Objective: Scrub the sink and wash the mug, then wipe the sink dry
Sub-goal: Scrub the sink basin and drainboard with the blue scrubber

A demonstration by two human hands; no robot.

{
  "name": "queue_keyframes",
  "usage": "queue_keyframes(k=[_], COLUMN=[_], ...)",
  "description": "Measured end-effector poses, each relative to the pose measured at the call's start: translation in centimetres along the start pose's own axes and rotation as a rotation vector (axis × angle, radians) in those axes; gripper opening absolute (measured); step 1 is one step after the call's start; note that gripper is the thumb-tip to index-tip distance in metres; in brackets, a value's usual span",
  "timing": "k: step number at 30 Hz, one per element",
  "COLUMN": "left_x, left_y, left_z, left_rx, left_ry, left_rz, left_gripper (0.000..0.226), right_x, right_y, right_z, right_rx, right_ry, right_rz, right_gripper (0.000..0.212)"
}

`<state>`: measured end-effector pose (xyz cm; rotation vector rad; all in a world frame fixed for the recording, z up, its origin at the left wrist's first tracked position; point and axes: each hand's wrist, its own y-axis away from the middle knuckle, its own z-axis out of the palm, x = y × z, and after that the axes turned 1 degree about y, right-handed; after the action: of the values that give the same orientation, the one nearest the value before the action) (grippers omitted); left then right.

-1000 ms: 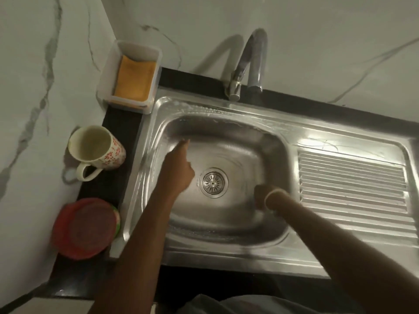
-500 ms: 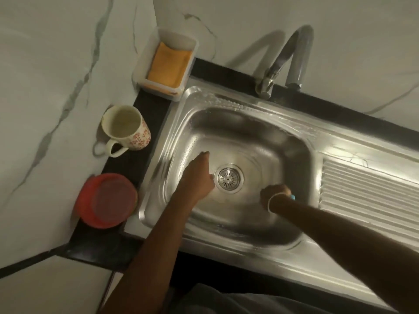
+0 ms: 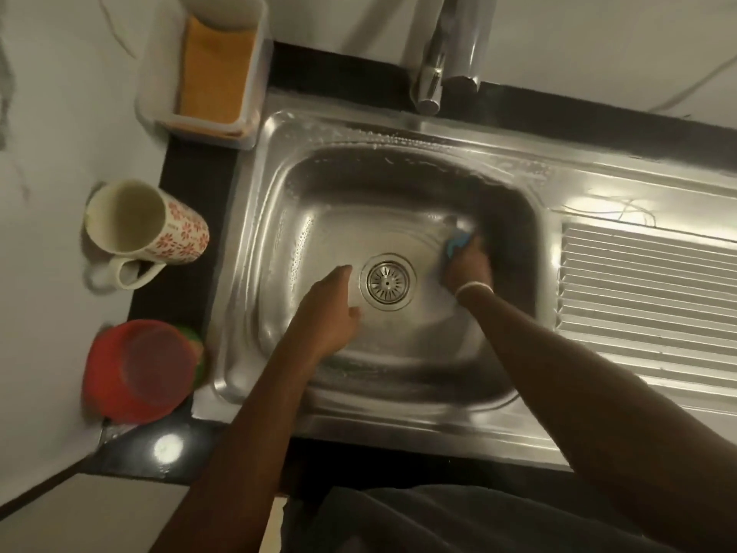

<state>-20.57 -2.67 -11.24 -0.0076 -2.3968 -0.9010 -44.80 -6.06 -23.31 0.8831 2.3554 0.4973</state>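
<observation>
The scrubbing step was in hand: the right hand (image 3: 466,265) gripped a blue scrubber (image 3: 458,241) against the sink (image 3: 279,217) floor, the left hand (image 3: 331,309) lay open-fingered beside the drain (image 3: 386,282), and the mug (image 3: 143,229) likely came next.

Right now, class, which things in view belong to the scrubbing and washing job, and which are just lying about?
Belong to the job:
sink
blue scrubber, gripped by the right hand
left hand, in the basin
mug
tap

Lying about:
red container
white tub holding an orange cloth
</observation>
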Motion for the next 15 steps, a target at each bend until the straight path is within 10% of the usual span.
queue_keyframes(k=[9, 15], left_x=[1.0, 1.0], left_y=[-2.2, -2.7], left_z=[-2.8, -4.1], left_rx=[0.101, 0.086], left_ry=[-0.069, -0.05], left_rz=[0.039, 0.043], left_gripper=[0.065, 0.067], right_x=[-9.9, 1.5], right_y=[2.0, -0.8], right_z=[7.2, -0.6], right_rx=[-0.285, 0.01], right_ry=[-0.036, -0.011], right_rz=[-0.347, 0.194], right_gripper=[0.042, 0.072])
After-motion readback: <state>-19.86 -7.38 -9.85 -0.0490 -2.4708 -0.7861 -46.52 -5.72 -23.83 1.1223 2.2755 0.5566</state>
